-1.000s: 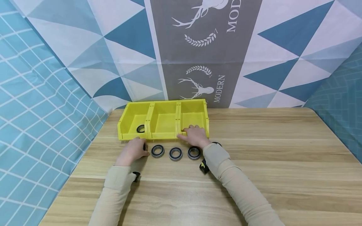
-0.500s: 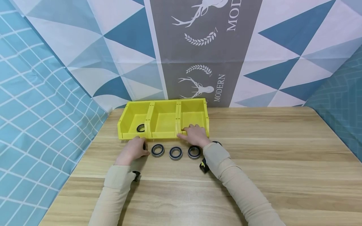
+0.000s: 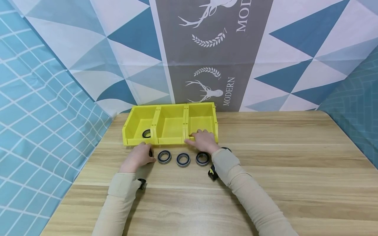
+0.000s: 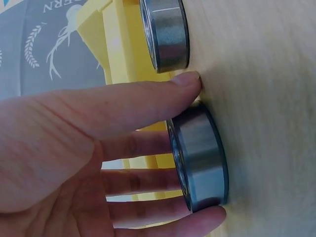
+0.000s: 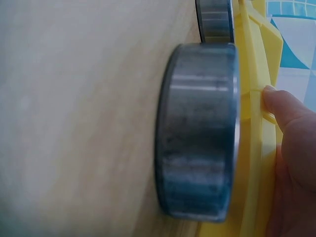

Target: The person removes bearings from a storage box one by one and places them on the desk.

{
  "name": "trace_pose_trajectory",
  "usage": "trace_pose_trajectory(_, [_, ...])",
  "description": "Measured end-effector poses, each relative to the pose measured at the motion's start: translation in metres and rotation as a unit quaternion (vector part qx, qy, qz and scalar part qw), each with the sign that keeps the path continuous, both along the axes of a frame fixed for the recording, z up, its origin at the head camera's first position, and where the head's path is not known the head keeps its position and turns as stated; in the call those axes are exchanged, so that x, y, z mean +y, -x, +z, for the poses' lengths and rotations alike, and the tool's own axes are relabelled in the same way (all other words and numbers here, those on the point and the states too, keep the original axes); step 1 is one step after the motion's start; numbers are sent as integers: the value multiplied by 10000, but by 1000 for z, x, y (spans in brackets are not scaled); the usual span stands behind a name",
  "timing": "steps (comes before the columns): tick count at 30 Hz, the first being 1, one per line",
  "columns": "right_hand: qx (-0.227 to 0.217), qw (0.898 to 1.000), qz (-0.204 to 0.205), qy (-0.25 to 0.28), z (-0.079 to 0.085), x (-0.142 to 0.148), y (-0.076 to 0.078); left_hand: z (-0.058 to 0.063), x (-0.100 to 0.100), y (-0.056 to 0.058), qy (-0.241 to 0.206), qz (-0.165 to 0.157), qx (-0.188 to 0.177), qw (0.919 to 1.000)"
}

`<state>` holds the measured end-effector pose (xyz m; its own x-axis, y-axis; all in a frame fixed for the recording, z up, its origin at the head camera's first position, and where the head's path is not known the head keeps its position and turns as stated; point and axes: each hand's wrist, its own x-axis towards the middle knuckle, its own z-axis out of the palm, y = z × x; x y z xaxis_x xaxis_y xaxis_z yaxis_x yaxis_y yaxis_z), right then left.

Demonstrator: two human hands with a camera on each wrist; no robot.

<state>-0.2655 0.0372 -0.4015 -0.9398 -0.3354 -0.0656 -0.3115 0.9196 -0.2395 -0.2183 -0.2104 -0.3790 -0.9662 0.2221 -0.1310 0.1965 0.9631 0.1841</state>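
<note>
In the head view, my left hand [image 3: 137, 157] is at the table in front of the left yellow bin. Its thumb and fingers grip a ball bearing [image 4: 200, 158] by the rim, which stays on the wood. My right hand [image 3: 203, 141] rests over the front wall of the right yellow bin [image 3: 201, 112]; its thumb touches the rim, and the other fingertips are partly hidden inside. Between the hands, a row of bearings lies flat: one bearing [image 3: 164, 157] by my left thumb, a middle bearing [image 3: 183, 160], and another bearing [image 3: 202, 159] under my right wrist.
The left bin [image 3: 127, 141] holds one bearing [image 3: 146, 133]. A middle bin [image 3: 170, 141] joins the two outer bins. Behind them rises a patterned backdrop [image 3: 206, 55]. The wooden table [image 3: 289, 170] extends to the right. Each wrist wears a black device.
</note>
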Motion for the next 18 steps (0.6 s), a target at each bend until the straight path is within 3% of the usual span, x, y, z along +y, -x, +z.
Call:
trace_pose_trajectory(8, [5, 10000, -34, 11, 0, 2, 0, 3, -7, 5, 42, -322, -114, 9994])
trace_pose_trajectory(13, [-30, 10000, 1, 69, 1, 2, -1, 17, -12, 12, 206, -345, 230, 9989])
trace_pose_trajectory(18, [-45, 9999, 37, 94, 2, 1, -2, 33, -18, 31, 69, -281, 493, 9984])
